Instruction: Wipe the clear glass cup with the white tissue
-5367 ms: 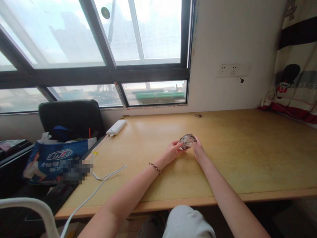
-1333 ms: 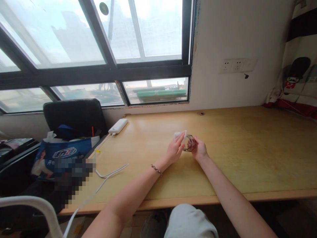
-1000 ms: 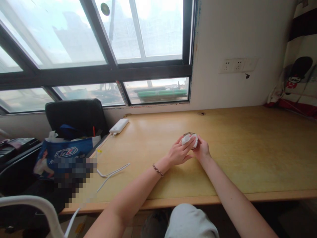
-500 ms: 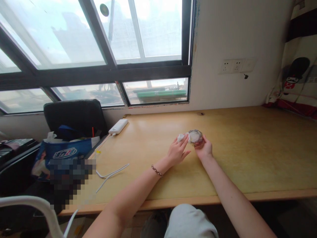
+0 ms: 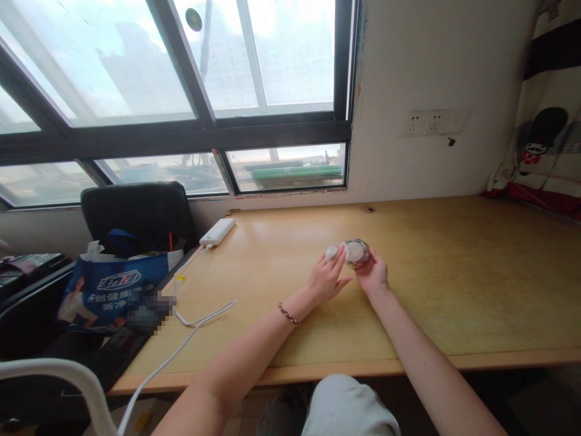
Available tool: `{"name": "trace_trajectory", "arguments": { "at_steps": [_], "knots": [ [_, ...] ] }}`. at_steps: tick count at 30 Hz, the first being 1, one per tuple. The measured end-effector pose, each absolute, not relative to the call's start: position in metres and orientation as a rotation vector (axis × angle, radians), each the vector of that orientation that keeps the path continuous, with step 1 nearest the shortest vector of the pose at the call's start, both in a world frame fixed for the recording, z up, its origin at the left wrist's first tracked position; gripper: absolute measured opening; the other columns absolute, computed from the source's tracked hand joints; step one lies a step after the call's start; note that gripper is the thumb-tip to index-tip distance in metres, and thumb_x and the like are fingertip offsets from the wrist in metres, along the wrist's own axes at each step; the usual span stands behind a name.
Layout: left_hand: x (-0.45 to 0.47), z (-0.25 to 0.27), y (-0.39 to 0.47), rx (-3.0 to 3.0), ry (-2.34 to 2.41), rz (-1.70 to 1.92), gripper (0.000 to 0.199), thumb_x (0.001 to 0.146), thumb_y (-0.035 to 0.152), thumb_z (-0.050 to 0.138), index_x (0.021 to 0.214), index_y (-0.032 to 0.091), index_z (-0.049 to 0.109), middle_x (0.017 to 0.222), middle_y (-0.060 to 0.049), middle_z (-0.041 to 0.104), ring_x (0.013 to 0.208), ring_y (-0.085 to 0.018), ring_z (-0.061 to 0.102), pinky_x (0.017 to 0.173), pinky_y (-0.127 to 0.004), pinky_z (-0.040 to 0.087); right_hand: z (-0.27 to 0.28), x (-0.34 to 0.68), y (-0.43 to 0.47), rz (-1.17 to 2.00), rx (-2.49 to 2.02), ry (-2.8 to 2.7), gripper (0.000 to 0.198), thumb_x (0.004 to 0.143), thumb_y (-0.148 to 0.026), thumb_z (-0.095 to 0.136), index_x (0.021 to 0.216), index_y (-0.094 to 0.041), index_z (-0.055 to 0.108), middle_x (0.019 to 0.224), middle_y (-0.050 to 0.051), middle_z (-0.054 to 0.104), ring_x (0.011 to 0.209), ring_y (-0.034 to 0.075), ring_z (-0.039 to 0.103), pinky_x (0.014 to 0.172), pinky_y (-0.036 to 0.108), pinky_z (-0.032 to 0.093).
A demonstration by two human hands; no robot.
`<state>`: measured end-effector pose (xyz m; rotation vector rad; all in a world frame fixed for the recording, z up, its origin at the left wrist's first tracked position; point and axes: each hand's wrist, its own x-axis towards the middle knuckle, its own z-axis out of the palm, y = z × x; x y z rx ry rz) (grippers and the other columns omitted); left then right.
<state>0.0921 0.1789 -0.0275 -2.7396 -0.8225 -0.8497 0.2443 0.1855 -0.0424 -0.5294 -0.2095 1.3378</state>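
Note:
My right hand (image 5: 373,272) grips a small round clear object (image 5: 357,251), which looks like a glass dish or jar, from its right side. Its round face is turned toward me, and I cannot tell its exact kind. A crumpled white tissue (image 5: 331,253) is pinched in my left hand (image 5: 327,275), pressed against the left edge of the glass object. The left thumb points out toward the right hand, apart from it. A braided bracelet (image 5: 288,314) circles my left wrist. Both hands are over the middle of the wooden desk (image 5: 454,290).
A white power bank (image 5: 218,232) lies at the desk's back left, with a white cable (image 5: 200,322) running down over the front edge. Left of the desk are a black chair (image 5: 138,212) and a blue bag (image 5: 109,287). A white curved tube (image 5: 59,368) crosses the lower left.
The hands have barely moved; the round glass object has tilted very slightly in the right hand. The tissue stays at its left edge.

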Motion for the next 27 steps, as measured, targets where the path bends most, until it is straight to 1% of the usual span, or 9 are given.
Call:
{"name": "trace_trajectory", "arguments": {
  "at_steps": [3, 6, 9, 13, 16, 19, 22, 24, 27],
  "knots": [
    [0.094, -0.024, 0.173, -2.77, -0.608, -0.745, 0.067, 0.081, 0.05, 0.03, 0.131, 0.005, 0.02, 0.136, -0.017, 0.023, 0.128, -0.025, 0.011, 0.102, -0.042, 0.022, -0.046, 0.246, 0.185, 1.316, -0.539, -0.193, 0.021, 0.078, -0.022, 0.04, 0.068, -0.018, 0.058, 0.068, 0.001, 0.065, 0.063, 0.013, 0.06, 0.06, 0.027, 0.048],
    [0.094, -0.022, 0.171, -2.766, -0.489, -0.671, 0.065, 0.082, 0.049, 0.029, 0.13, 0.006, 0.022, 0.135, -0.016, 0.024, 0.128, -0.024, 0.011, 0.102, -0.042, 0.021, -0.049, 0.247, 0.185, 1.278, -0.521, -0.19, 0.021, 0.077, -0.022, 0.04, 0.066, -0.019, 0.058, 0.064, 0.0, 0.064, 0.06, 0.013, 0.06, 0.062, 0.028, 0.048],
    [0.094, -0.023, 0.173, -2.73, -0.574, -0.695, 0.062, 0.083, 0.046, 0.028, 0.131, 0.007, 0.02, 0.136, -0.016, 0.023, 0.128, -0.024, 0.011, 0.102, -0.042, 0.02, -0.048, 0.247, 0.185, 1.299, -0.484, -0.173, 0.022, 0.077, -0.023, 0.04, 0.069, -0.019, 0.06, 0.066, 0.001, 0.065, 0.062, 0.014, 0.06, 0.062, 0.029, 0.048],
    [0.093, -0.027, 0.178, -2.684, -0.76, -0.764, 0.064, 0.084, 0.045, 0.027, 0.131, 0.004, 0.017, 0.137, -0.019, 0.017, 0.128, -0.025, 0.007, 0.102, -0.043, 0.021, -0.044, 0.248, 0.185, 1.313, -0.446, -0.131, 0.023, 0.077, -0.021, 0.038, 0.075, -0.018, 0.06, 0.072, 0.002, 0.066, 0.066, 0.013, 0.06, 0.058, 0.027, 0.047],
    [0.095, -0.028, 0.177, -2.695, -0.721, -0.766, 0.066, 0.083, 0.045, 0.028, 0.131, 0.002, 0.016, 0.137, -0.02, 0.016, 0.128, -0.027, 0.006, 0.101, -0.045, 0.021, -0.042, 0.247, 0.184, 1.332, -0.464, -0.131, 0.024, 0.078, -0.02, 0.037, 0.076, -0.017, 0.061, 0.074, 0.004, 0.066, 0.069, 0.014, 0.061, 0.061, 0.029, 0.048],
    [0.096, -0.027, 0.172, -2.729, -0.584, -0.712, 0.064, 0.083, 0.044, 0.028, 0.131, 0.004, 0.017, 0.137, -0.018, 0.017, 0.128, -0.027, 0.006, 0.101, -0.046, 0.02, -0.044, 0.245, 0.183, 1.345, -0.49, -0.141, 0.024, 0.078, -0.021, 0.037, 0.073, -0.017, 0.061, 0.071, 0.004, 0.066, 0.067, 0.015, 0.061, 0.065, 0.03, 0.049],
    [0.098, -0.025, 0.167, -2.742, -0.478, -0.659, 0.059, 0.084, 0.041, 0.029, 0.13, 0.006, 0.022, 0.137, -0.016, 0.019, 0.128, -0.027, 0.007, 0.102, -0.045, 0.019, -0.046, 0.239, 0.182, 1.362, -0.527, -0.181, 0.023, 0.078, -0.024, 0.04, 0.067, -0.017, 0.06, 0.067, 0.004, 0.065, 0.064, 0.015, 0.061, 0.067, 0.03, 0.049],
    [0.099, -0.024, 0.166, -2.736, -0.475, -0.661, 0.056, 0.084, 0.04, 0.03, 0.13, 0.007, 0.024, 0.137, -0.015, 0.021, 0.128, -0.026, 0.009, 0.102, -0.044, 0.019, -0.046, 0.236, 0.181, 1.409, -0.534, -0.236, 0.023, 0.078, -0.027, 0.042, 0.068, -0.017, 0.06, 0.068, 0.005, 0.065, 0.066, 0.017, 0.061, 0.068, 0.032, 0.05],
    [0.098, -0.023, 0.167, -2.709, -0.599, -0.729, 0.056, 0.084, 0.039, 0.03, 0.131, 0.008, 0.023, 0.137, -0.013, 0.023, 0.128, -0.025, 0.009, 0.103, -0.044, 0.018, -0.043, 0.232, 0.179, 1.44, -0.518, -0.297, 0.023, 0.078, -0.027, 0.042, 0.074, -0.016, 0.062, 0.074, 0.005, 0.066, 0.071, 0.017, 0.061, 0.069, 0.032, 0.05]
  ]
}}
